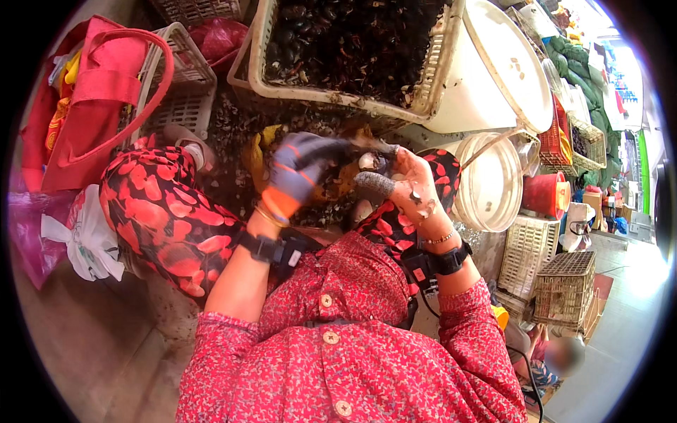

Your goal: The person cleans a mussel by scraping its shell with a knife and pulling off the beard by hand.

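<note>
My left hand (299, 169), in a grey and orange work glove, is blurred and curled beside my right hand; what its fingers hold cannot be made out. My right hand (418, 177) is bare except for grey fabric sleeves on the thumb and a finger. Pinched between them is a small shellfish (380, 160), dark with a pale part. Bits of debris stick to the palm and wrist. Just beyond both hands, a dirty white plastic crate (338, 99) holds a heap of dark shellfish (317, 39). Beneath the hands, shell fragments (232, 132) cover the ground around a crumpled yellow thing (258, 158).
A large white bucket (449, 100) with a lid-like disc and a translucent tub (492, 185) stand at right. To the left are a red tote bag (103, 116), a basket (182, 108) and a tied white bag (92, 238). Stacked crates (563, 288) and another person (545, 370) are farther right.
</note>
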Tool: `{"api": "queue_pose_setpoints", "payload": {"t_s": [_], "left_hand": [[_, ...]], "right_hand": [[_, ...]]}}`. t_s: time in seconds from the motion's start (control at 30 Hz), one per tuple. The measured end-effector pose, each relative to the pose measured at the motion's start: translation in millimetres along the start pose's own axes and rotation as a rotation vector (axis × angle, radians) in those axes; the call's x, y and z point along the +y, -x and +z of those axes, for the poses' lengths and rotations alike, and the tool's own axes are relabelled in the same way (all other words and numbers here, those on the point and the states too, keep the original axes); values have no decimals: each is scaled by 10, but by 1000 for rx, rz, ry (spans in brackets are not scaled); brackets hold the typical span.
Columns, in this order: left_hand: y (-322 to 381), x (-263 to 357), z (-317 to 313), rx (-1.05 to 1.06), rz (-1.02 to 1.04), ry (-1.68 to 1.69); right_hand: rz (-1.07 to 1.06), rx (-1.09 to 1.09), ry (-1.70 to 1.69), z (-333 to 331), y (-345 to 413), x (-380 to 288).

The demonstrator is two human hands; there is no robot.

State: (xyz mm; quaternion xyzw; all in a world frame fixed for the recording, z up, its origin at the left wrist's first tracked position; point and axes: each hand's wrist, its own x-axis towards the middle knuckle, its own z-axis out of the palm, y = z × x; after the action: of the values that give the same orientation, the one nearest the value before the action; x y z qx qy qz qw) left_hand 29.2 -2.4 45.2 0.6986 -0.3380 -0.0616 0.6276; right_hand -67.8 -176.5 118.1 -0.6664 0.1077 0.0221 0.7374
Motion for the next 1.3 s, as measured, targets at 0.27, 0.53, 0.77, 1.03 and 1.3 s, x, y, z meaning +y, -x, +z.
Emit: {"api": "queue_pose_setpoints", "payload": {"t_s": [0.27,0.53,0.77,1.03,1.3], "left_hand": [[-29,223,-95,8,131,-176],[-31,194,-95,65,134,-158],[75,-261,-166,128,-389,-12],[11,221,-45,75,75,-203],[-5,306,0,87,106,-195]], "right_hand": [[-91,8,136,73,-31,-115],[-76,18,378,120,-44,-115],[28,127,-15,281,-3,-146],[76,20,-739,-42,-45,453],[71,167,-378,105,-79,528]]}}
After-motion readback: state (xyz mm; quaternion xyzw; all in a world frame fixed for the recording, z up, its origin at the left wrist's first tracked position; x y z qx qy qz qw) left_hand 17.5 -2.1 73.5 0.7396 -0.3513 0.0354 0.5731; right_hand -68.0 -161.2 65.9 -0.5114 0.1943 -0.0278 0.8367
